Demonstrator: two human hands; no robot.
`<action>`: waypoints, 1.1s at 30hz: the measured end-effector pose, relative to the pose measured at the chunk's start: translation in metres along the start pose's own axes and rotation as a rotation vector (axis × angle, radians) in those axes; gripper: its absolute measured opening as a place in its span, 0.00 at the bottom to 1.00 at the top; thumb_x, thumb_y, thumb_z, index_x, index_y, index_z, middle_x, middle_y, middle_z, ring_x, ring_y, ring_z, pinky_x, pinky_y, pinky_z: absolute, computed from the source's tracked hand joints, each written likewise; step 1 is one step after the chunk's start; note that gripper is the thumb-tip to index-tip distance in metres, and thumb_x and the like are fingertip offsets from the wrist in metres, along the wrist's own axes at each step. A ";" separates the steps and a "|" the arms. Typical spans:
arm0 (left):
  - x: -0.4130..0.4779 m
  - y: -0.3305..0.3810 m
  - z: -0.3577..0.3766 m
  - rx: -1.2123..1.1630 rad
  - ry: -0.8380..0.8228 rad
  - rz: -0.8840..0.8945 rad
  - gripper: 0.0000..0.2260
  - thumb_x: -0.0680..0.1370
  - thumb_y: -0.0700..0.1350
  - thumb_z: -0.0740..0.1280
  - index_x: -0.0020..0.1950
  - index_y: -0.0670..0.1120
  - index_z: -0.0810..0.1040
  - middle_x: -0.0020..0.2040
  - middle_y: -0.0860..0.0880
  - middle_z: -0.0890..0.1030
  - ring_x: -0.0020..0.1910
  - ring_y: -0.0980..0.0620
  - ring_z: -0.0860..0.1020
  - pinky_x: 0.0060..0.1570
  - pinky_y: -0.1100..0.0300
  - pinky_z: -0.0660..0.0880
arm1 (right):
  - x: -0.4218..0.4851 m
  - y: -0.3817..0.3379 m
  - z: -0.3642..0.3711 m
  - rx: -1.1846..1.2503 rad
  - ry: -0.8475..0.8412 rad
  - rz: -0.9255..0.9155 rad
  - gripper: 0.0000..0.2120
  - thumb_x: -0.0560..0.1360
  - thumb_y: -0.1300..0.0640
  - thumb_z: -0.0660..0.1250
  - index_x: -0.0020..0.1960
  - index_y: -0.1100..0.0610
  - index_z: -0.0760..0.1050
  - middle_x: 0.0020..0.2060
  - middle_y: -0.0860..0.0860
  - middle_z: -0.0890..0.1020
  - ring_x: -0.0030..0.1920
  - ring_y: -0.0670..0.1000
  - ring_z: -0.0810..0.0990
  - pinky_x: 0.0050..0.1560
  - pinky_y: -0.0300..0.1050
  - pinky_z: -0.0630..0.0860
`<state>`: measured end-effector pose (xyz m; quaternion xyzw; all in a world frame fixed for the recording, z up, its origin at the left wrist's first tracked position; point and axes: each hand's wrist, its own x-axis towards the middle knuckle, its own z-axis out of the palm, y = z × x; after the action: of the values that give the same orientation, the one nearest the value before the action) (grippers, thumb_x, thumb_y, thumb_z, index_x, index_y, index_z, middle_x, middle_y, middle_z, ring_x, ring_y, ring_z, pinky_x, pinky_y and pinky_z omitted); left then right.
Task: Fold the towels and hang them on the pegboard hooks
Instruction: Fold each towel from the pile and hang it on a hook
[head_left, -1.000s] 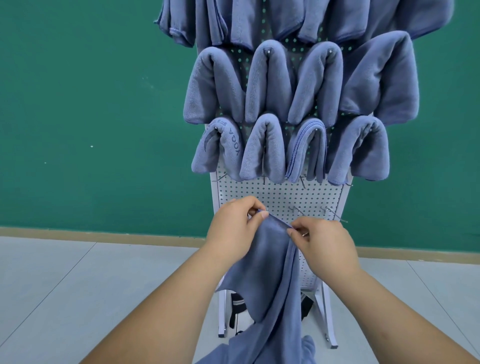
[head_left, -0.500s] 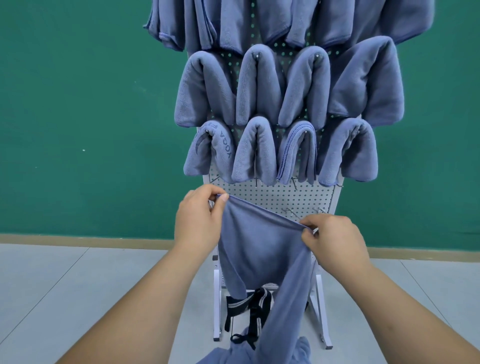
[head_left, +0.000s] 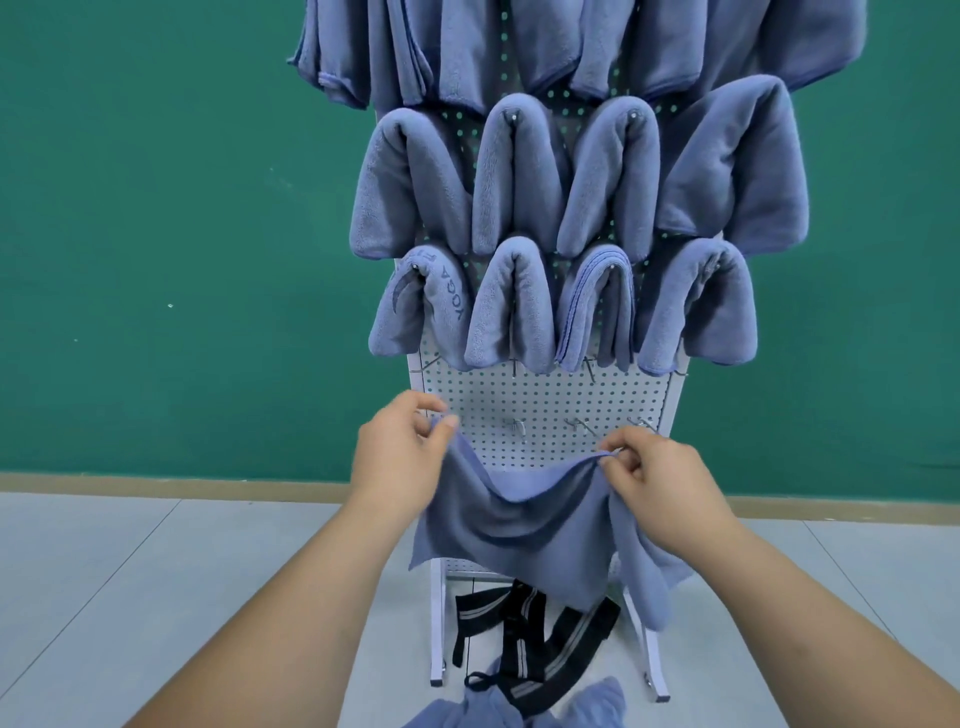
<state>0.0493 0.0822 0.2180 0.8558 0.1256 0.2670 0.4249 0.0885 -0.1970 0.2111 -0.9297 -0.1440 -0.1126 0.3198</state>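
Your left hand (head_left: 400, 457) pinches one top corner of the soft grey-blue microfibre towel (head_left: 519, 530) and your right hand (head_left: 662, 486) pinches the other, so it sags between them just in front of the white perforated pegboard (head_left: 545, 400), below its bare metal hooks (head_left: 517, 425). It looks light, limp and unlikely to slip; hold the corners or hem. Both forearms reach forward, backs of hands up.

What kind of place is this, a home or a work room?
Probably a plain work or training room: bare green wall, pale tiled floor, and a free-standing white pegboard hung with many identical blue towels.
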 end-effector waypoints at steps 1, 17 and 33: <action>-0.004 0.005 0.004 -0.026 -0.115 0.044 0.05 0.78 0.50 0.74 0.54 0.56 0.82 0.35 0.53 0.81 0.35 0.56 0.78 0.43 0.57 0.77 | -0.001 -0.004 0.004 0.008 -0.010 -0.031 0.05 0.80 0.54 0.68 0.49 0.44 0.77 0.32 0.43 0.81 0.34 0.44 0.78 0.42 0.50 0.79; -0.031 0.027 0.034 0.176 -0.359 0.329 0.04 0.81 0.53 0.69 0.49 0.56 0.82 0.41 0.58 0.82 0.43 0.58 0.79 0.47 0.52 0.79 | -0.009 -0.019 0.023 -0.001 -0.012 -0.112 0.03 0.76 0.49 0.76 0.45 0.46 0.83 0.36 0.39 0.84 0.37 0.39 0.82 0.45 0.44 0.82; 0.006 -0.013 -0.017 0.322 0.027 0.133 0.05 0.81 0.51 0.69 0.47 0.54 0.82 0.39 0.57 0.81 0.44 0.47 0.79 0.44 0.52 0.78 | 0.008 0.024 -0.015 -0.212 0.002 -0.030 0.05 0.74 0.43 0.77 0.46 0.42 0.84 0.40 0.40 0.85 0.44 0.49 0.82 0.43 0.46 0.79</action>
<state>0.0452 0.1036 0.2183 0.9156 0.1157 0.2822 0.2619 0.1024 -0.2231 0.2119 -0.9560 -0.1448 -0.1327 0.2181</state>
